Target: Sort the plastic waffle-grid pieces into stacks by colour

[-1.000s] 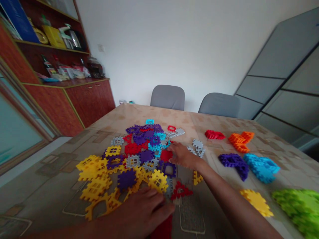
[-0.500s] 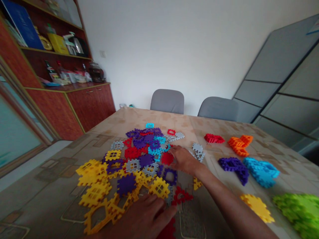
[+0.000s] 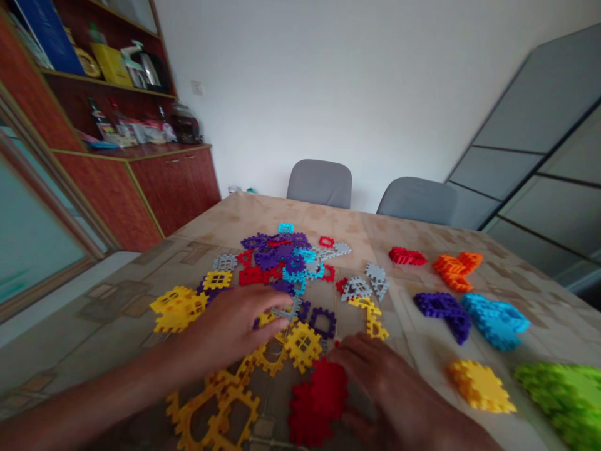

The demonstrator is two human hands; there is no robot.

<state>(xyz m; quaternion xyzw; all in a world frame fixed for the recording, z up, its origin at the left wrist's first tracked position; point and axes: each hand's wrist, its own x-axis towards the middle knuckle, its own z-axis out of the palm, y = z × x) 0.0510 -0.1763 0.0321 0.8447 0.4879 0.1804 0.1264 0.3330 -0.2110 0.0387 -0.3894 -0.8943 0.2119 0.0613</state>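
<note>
Over the middle of the heap, my left hand (image 3: 246,313) reaches in with thumb and fingers apart. Its fingertips are at a grey window-patterned piece (image 3: 288,308), and purple pieces lie partly hidden beneath. Close to the front of the table, my right hand (image 3: 375,373) has its fingers and thumb around the right edge of red square tiles (image 3: 323,391), which overlap. Yellow frame pieces (image 3: 213,407) spread in front of my left forearm. A yellow window piece (image 3: 303,346) lies between the two hands.
Sorted stacks stand at the right: red (image 3: 406,256), orange (image 3: 457,270), purple (image 3: 441,311), light blue (image 3: 495,321), yellow (image 3: 483,385) and green (image 3: 563,394). Grey pieces (image 3: 357,288) lie beyond my right hand. Two grey chairs (image 3: 319,183) are at the far edge.
My right hand has drawn back from the far red tile to the red tiles in front. The left hand has moved forward over the heap. More yellow pieces show in front.
</note>
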